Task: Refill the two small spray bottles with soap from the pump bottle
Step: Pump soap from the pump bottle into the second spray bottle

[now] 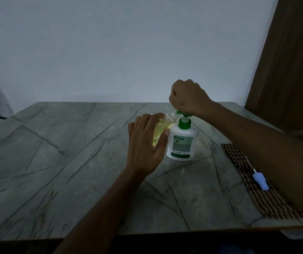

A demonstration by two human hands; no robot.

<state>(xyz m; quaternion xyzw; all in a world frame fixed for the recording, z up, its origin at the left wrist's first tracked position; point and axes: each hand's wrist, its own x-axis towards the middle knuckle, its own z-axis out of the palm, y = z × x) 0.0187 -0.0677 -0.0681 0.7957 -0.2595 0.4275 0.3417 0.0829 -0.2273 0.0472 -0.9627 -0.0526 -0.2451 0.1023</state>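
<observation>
The small spray bottle (160, 126), clear and holding pale yellow soap, tilts with its open neck under the green nozzle of the white pump bottle (181, 142) mid-bench (55, 162); my left hand (147, 142) grips it; my right hand (187, 97), fisted, presses the pump; a blue spray cap (261, 181) lies on a striped cloth (253, 189) at right.

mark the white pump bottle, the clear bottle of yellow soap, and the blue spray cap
white pump bottle with green pump (181, 143), head view, labelled front
clear small bottle of yellow soap (160, 126), head view, side wall
pale blue spray cap (261, 181), head view, body
</observation>
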